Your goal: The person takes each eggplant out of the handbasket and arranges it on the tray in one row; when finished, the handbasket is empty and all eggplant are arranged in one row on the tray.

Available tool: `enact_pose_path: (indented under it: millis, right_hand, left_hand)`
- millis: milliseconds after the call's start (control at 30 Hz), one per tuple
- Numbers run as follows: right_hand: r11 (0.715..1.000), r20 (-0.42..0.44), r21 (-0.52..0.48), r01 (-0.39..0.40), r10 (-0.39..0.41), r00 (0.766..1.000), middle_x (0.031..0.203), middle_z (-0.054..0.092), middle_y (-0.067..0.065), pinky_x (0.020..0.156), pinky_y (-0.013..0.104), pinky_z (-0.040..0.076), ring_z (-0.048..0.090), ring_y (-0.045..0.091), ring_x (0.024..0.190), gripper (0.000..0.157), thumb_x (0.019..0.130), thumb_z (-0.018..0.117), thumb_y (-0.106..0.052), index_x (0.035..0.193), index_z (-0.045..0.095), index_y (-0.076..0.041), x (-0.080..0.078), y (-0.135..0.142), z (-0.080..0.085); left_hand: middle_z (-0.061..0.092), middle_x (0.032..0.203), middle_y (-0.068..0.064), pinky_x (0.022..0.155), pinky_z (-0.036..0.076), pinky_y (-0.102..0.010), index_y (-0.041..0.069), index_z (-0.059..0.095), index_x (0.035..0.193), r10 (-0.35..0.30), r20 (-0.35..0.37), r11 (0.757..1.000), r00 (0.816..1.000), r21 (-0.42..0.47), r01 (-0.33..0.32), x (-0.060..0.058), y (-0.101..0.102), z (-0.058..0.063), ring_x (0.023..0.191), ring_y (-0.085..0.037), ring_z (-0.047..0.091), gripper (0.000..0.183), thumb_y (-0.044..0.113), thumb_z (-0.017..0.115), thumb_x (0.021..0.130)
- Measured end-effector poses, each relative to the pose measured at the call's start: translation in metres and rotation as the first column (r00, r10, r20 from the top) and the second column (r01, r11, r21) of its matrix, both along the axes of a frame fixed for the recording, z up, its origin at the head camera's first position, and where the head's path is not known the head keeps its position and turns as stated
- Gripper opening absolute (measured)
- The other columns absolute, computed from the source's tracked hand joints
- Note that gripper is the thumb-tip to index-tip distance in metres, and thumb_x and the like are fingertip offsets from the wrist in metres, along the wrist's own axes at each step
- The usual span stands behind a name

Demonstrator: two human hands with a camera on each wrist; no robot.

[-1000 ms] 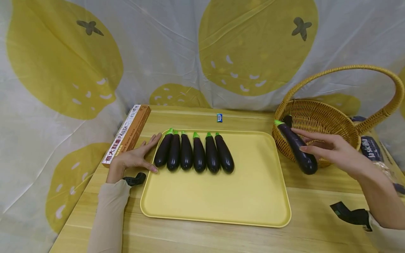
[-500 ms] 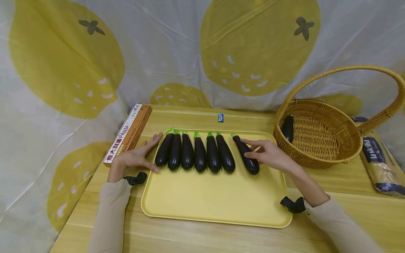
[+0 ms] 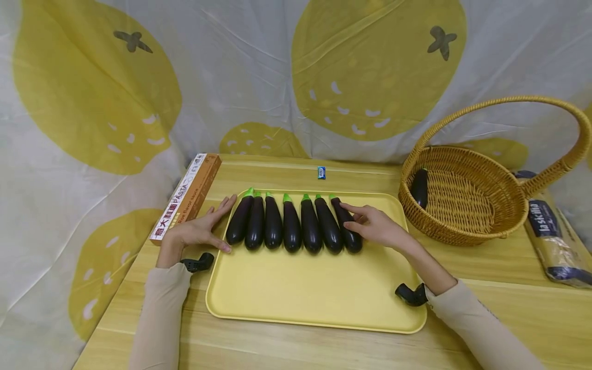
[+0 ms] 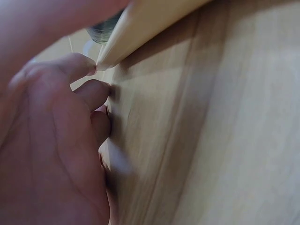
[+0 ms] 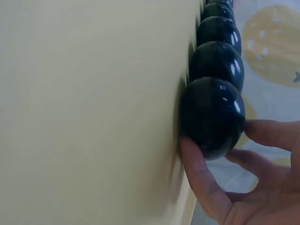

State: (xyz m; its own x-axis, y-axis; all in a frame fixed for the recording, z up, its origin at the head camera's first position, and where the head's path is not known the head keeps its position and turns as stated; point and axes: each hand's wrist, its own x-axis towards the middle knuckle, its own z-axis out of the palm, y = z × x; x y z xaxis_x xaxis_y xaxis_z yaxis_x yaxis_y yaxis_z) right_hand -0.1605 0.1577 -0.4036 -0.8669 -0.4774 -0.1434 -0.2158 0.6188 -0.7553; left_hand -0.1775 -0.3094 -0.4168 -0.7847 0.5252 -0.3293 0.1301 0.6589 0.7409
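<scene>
Several dark purple eggplants (image 3: 292,226) with green stem ends lie side by side on a yellow tray (image 3: 296,293). My right hand (image 3: 376,226) holds the rightmost eggplant (image 3: 344,226), which lies against its neighbour. In the right wrist view, fingers and thumb are at the sides of that eggplant's rounded end (image 5: 213,117). At the tray's left edge my left hand (image 3: 199,228) rests with fingers spread, beside the leftmost eggplant (image 3: 240,221). The left wrist view has its fingertips at the tray's rim (image 4: 140,28), and nothing in its palm.
A wicker basket (image 3: 462,236) with a tall handle stands right of the tray, one eggplant (image 3: 420,188) inside. Beside it lies a printed pasta bag (image 3: 550,236). A pasta box (image 3: 185,198) is at the left, and a small blue packet (image 3: 321,172) lies behind the tray.
My right hand has brought an eggplant from the basket's edge leftward onto the tray and slid it against the row. The left hand has stayed in place.
</scene>
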Motion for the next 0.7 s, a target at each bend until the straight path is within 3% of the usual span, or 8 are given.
enact_pose_path:
  millis: [233, 433, 567, 700]
  right_hand:
    - [1.000, 0.022, -0.012, -0.018, 0.018, 1.000, 0.108, 0.065, 0.018, 0.070, 0.030, 0.051, 0.068, 0.027, 0.099, 0.058, 0.104, 0.061, -0.019, 0.158, 0.043, -0.009, 0.004, -0.004, 0.000]
    - [1.000, 0.027, 0.023, -0.009, 0.009, 1.000, 0.127, 0.065, 0.022, 0.082, 0.038, 0.056, 0.066, 0.034, 0.115, 0.061, 0.106, 0.059, -0.032, 0.161, 0.039, -0.014, 0.005, 0.002, 0.006]
    - [1.000, 0.002, 0.000, 0.024, -0.024, 1.000, 0.140, 0.062, 0.023, 0.088, 0.044, 0.058, 0.062, 0.038, 0.124, 0.061, 0.107, 0.057, -0.035, 0.161, 0.038, -0.014, 0.006, 0.019, 0.021]
    - [0.992, -0.040, -0.057, 0.109, -0.111, 0.993, 0.138, 0.066, 0.021, 0.088, 0.038, 0.060, 0.067, 0.030, 0.118, 0.054, 0.108, 0.056, -0.034, 0.157, 0.047, -0.013, 0.007, 0.050, 0.044]
  left_hand:
    - [-0.023, 0.171, -0.019, 0.112, -0.007, -0.084, 0.020, -0.009, 0.167, 0.007, 0.001, 1.000, 1.000, -0.016, -0.006, 0.002, -0.001, -0.001, 0.147, -0.064, -0.026, 0.139, 0.027, 0.094, 0.074]
    - [-0.022, 0.171, -0.021, 0.112, -0.008, -0.085, 0.018, -0.009, 0.168, -0.001, -0.011, 1.000, 1.000, -0.007, 0.001, 0.002, -0.002, -0.002, 0.146, -0.065, -0.025, 0.139, 0.027, 0.094, 0.074]
    - [-0.023, 0.171, -0.020, 0.112, -0.008, -0.085, 0.019, -0.009, 0.168, -0.002, -0.006, 1.000, 1.000, -0.002, 0.002, 0.001, -0.002, -0.003, 0.146, -0.064, -0.026, 0.138, 0.028, 0.093, 0.074]
    - [-0.023, 0.171, -0.019, 0.112, -0.008, -0.085, 0.021, -0.008, 0.168, 0.000, -0.002, 1.000, 1.000, -0.002, 0.000, 0.000, -0.001, -0.003, 0.147, -0.064, -0.027, 0.138, 0.030, 0.093, 0.074]
